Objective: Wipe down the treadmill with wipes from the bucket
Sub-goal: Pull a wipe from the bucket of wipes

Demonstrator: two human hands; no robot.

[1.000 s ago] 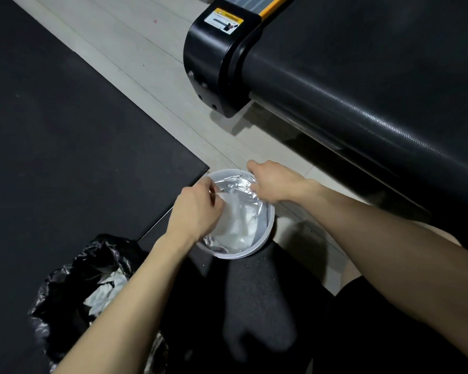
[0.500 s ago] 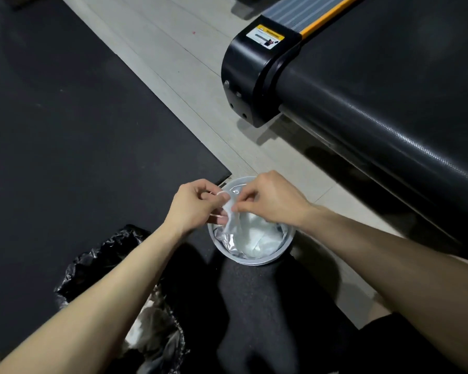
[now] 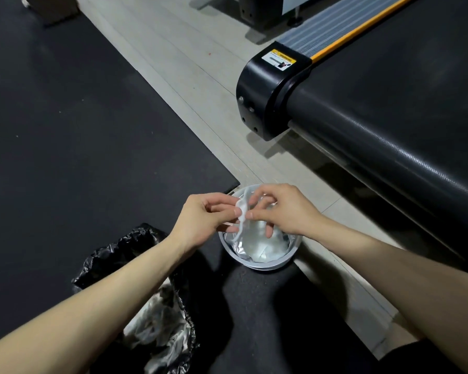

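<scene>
The treadmill (image 3: 389,109) fills the upper right, its black belt running off the edge, with a grey ribbed side rail (image 3: 333,21), an orange strip beside it and a glossy black end cap (image 3: 265,95) bearing a small label. Dark mats (image 3: 73,125) cover the floor on my left and under my knees, and a band of pale floor (image 3: 173,58) runs between them and the treadmill. Low on my left a black bin bag (image 3: 135,247) sits open, crumpled white wipes lying inside it. Just ahead of me stands the bucket (image 3: 257,264), round and grey, lined with silvery foil, with damp white wipes (image 3: 262,247) bunched inside. Both my forearms reach in over it. My left hand (image 3: 203,220) is pinched closed, thumb against forefinger, on one side of a wipe (image 3: 241,211) that rises from the bucket in a twisted strand. My right hand (image 3: 278,209) pinches the same wipe just beside the left, thumb and forefinger closed on it, the other fingers loosely spread over the bucket's mouth. The two hands are nearly touching
</scene>
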